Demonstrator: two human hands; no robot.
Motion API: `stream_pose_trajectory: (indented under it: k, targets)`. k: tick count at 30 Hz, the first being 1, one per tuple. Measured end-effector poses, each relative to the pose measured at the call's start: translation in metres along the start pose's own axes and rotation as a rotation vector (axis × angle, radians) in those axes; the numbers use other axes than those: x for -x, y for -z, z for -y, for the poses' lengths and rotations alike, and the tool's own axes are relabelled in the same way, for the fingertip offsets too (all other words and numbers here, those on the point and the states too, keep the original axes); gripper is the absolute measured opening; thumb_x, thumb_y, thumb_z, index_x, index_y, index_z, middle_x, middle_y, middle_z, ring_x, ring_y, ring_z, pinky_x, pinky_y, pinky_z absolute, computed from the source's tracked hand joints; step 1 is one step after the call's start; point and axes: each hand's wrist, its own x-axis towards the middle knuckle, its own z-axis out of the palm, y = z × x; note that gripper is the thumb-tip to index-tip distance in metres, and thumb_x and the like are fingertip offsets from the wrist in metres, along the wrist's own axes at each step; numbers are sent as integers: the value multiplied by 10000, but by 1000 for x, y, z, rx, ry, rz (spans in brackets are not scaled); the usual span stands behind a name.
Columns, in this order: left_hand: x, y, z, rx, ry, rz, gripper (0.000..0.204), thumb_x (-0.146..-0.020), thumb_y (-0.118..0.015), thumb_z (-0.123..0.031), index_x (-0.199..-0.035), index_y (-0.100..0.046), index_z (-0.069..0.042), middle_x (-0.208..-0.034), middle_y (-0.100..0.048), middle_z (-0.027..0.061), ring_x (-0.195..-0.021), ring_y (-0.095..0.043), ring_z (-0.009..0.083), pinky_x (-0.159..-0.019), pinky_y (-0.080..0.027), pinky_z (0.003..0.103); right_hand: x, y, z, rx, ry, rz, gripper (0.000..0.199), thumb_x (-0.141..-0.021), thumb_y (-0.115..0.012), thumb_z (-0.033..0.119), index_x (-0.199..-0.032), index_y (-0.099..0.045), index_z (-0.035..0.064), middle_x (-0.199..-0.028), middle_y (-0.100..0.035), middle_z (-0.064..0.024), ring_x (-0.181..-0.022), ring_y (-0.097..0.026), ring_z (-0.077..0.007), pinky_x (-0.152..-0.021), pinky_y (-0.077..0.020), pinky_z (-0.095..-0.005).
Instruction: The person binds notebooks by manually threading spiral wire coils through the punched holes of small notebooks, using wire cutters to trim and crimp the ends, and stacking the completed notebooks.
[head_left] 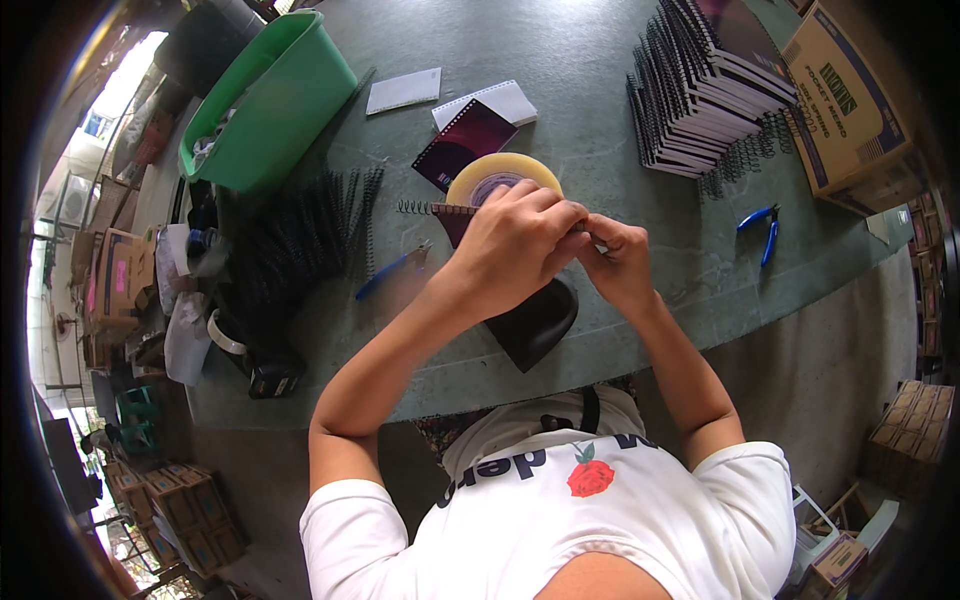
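My left hand (525,235) is closed over a small dark maroon notebook (455,227), mostly covered by my fingers. A black spiral coil (415,207) sticks out of its edge on the left. My right hand (616,262) meets the left one at the other end, thumb and fingers pinched together; what lies between them is hidden. Just beyond my hands is a wide yellowish tape roll (462,184). A loose maroon cover (462,143) with punched holes leans beside the roll. Below my hands sits a smooth black curved object (535,325) whose kind I cannot make out.
Blue-handled cutters (768,235) lie at right, another blue-handled tool (393,272) at left. A stack of spiral notebooks (690,100) stands far right by a cardboard box (850,110). At left are a pile of black coils (300,225) and a green bin (290,110). White punched pages (404,91) lie beyond.
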Motion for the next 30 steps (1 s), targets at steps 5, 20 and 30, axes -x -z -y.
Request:
stream_pose_trajectory:
  k: [5, 20, 30]
  targets:
    - [0, 0, -3, 62, 26, 51, 226, -741, -667, -39, -954, -612, 13, -847, -622, 162, -795, -601, 319, -727, -483, 389, 3, -1, 4, 158, 28, -33, 182, -787, -626, 1, -967, -646, -1, -807, -673, -132, -689, -678, -174, -597, -516, -263]
    - [0, 10, -11, 75, 184, 26, 259, -666, -721, -39, -907, -628, -18, -938, -612, 136, -915, -581, 313, -755, -460, 368, 4, -2, 27, 262, 137, 1, 218, -802, -616, 0, -1017, -643, 25, -796, -662, -154, -652, -669, -207, -578, -511, -291]
    - [34, 46, -24, -154, 518, -35, 241, -741, -701, -111, -959, -619, -45, -903, -627, 191, -775, -615, 369, -655, -485, 411, -3, 5, 40, -271, -191, -56, 436, -865, -646, 204, -1230, -512, 6, -1133, -617, -133, -959, -622, -172, -780, -503, -256]
